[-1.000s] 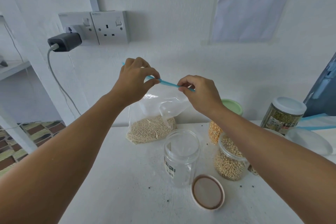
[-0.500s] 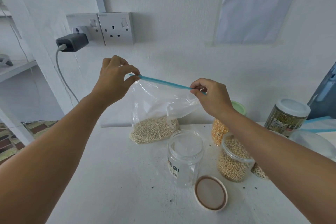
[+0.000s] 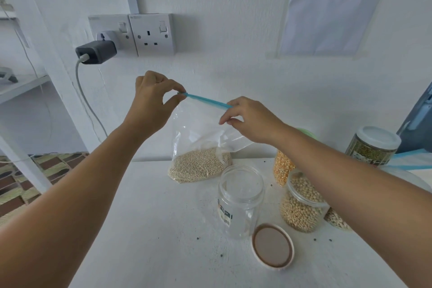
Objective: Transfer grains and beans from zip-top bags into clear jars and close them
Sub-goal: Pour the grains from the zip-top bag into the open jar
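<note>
bright, even light; soft shadows; wide-angle edge distortion.

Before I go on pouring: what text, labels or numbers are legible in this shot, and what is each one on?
Paper sheet on the wall: several numbered lines of print, too blurred to quote.
Empty clear jar: sticker with a barcode, nothing legible.
White-lidded jar of green grains: label with print too small to read.
Wall sockets: no readable marking.
Zip-top bag: no print seen.
</note>
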